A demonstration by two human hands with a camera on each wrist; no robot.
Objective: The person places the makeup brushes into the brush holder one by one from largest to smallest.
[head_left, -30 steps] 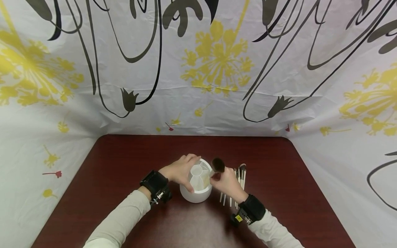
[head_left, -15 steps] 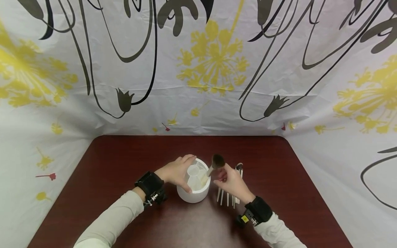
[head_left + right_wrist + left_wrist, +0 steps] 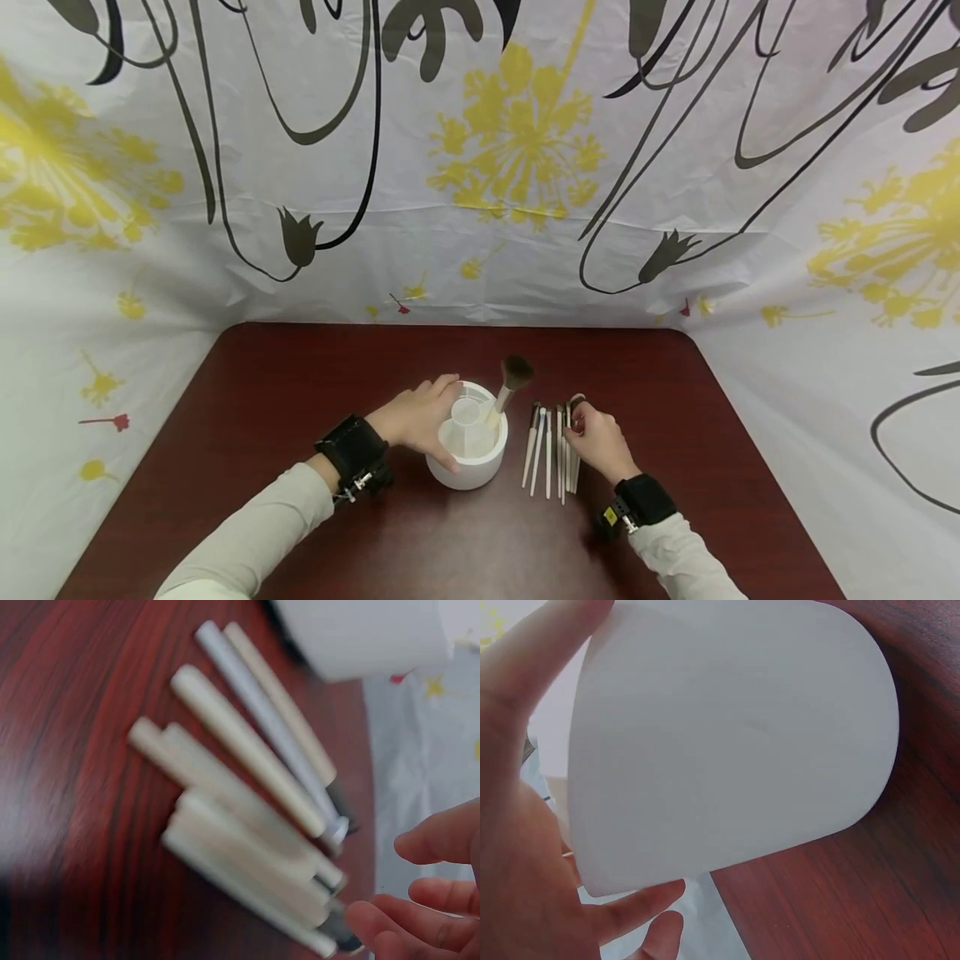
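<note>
A white round organizer point(image 3: 468, 477) with compartments stands upright on the table. My left hand point(image 3: 416, 419) holds it from the left, thumb on the near side and fingers on the far side; its smooth wall point(image 3: 735, 750) fills the left wrist view. One fluffy makeup brush point(image 3: 516, 373) leans in a right-hand compartment, dark bristles up. Right of the organizer lie several pale-handled makeup brushes point(image 3: 548, 454) in a loose row. Over the rightmost ones is my right hand point(image 3: 603, 442). In the right wrist view its thumb and fingers point(image 3: 442, 832) are apart, with nothing between them, close to the dark brush ends.
The dark red-brown table point(image 3: 315, 367) has rounded far corners. Behind it and along both sides hangs a white patterned sheet point(image 3: 480, 283). Bare tabletop shows in front of the organizer and brushes.
My right hand has let go of the fluffy brush, which now leans in the organizer, and has moved right to the lying brushes. The left hand still holds the organizer.
</note>
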